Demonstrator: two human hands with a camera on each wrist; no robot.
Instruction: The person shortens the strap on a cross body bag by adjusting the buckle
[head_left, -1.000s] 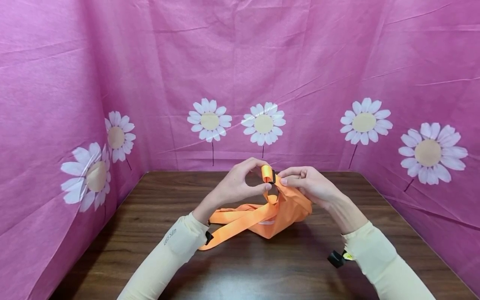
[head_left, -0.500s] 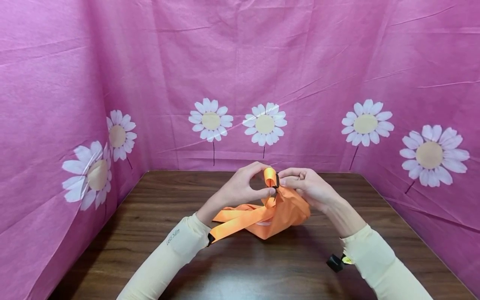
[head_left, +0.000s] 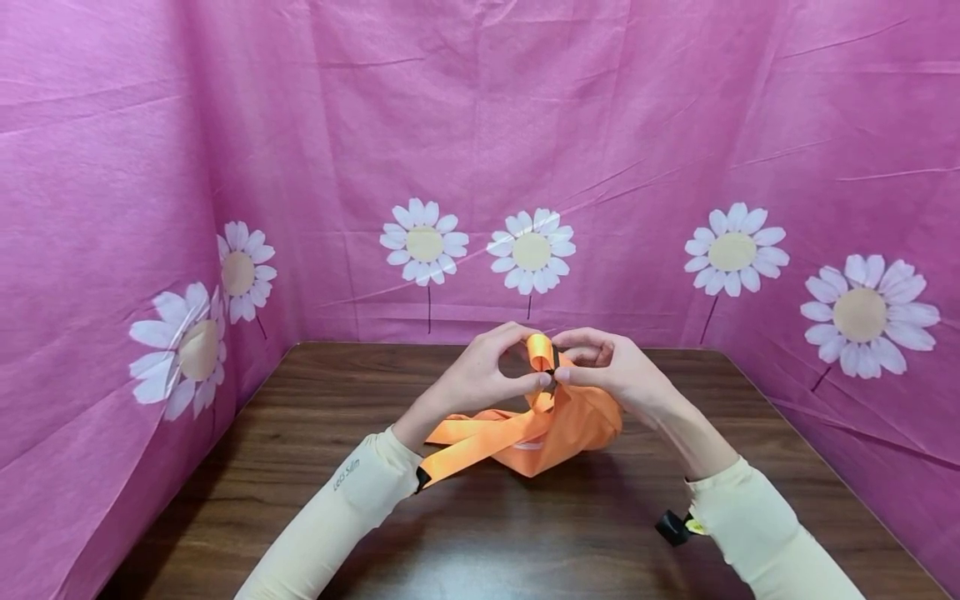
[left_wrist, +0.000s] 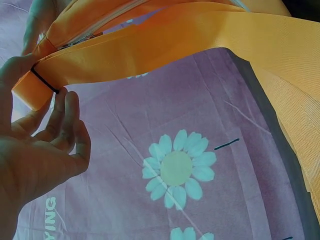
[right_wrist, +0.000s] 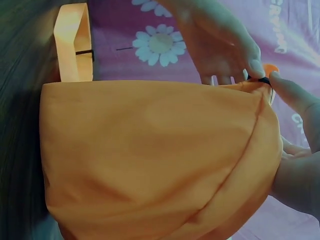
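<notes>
An orange zippered bag (head_left: 581, 429) with a wide orange strap (head_left: 480, 446) rests on the table. A black strap buckle (head_left: 556, 358) sits at its raised end, with a short loop of strap (head_left: 538, 346) standing out from it. My left hand (head_left: 480, 367) pinches the buckle and loop, its thumb at the buckle's lower edge. From the other side, my right hand (head_left: 633, 375) pinches the same buckle between thumb and fingers. In the left wrist view, the strap (left_wrist: 130, 52) runs through the buckle (left_wrist: 45, 80). The bag's body (right_wrist: 150, 150) covers much of the right wrist view.
The dark wooden table (head_left: 480, 542) spreads around the bag. Pink cloth (head_left: 480, 108) printed with white daisies stands behind and at both sides. A black wrist-worn piece (head_left: 672, 527) hangs below the right sleeve (head_left: 757, 517).
Both hands and the buckle have shifted slightly right and down. My right thumb has moved down and left, from the bag's fabric to the buckle.
</notes>
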